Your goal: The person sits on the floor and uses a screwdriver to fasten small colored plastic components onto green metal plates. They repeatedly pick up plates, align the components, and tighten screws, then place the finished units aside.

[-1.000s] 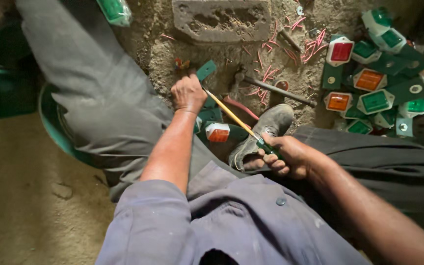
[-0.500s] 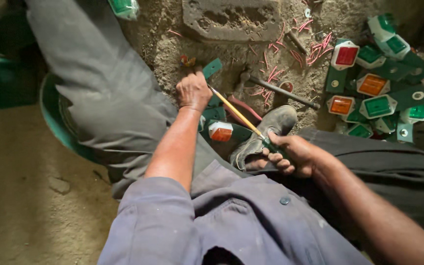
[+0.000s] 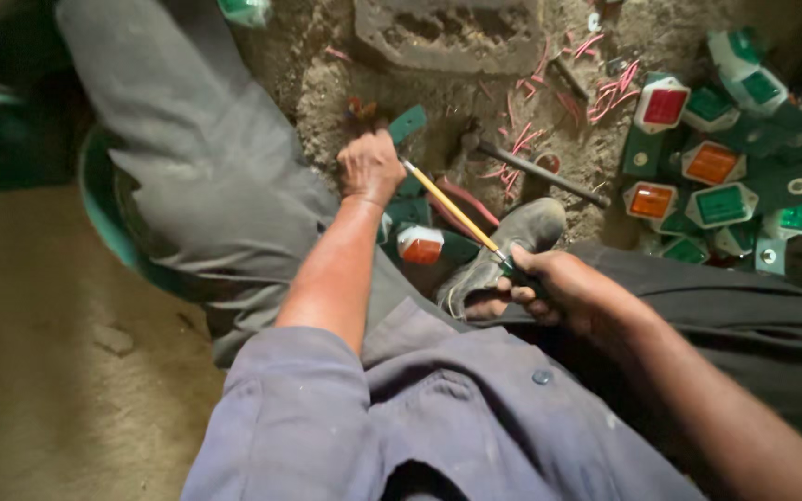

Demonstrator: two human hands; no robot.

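The right hand (image 3: 563,295) has its fingers wrapped tight round the dark handle of a screwdriver (image 3: 457,215), whose yellow shaft runs toward 10 o'clock. The left hand (image 3: 370,167) is closed over a small part on the dirt floor (image 3: 327,93), just where the tip meets it; what it grips is hidden. This looks like prying or unscrewing, calling for steady pressure along the shaft. A hammer (image 3: 536,172) lies at 1 o'clock, coloured reflectors (image 3: 721,204) at 3 o'clock.
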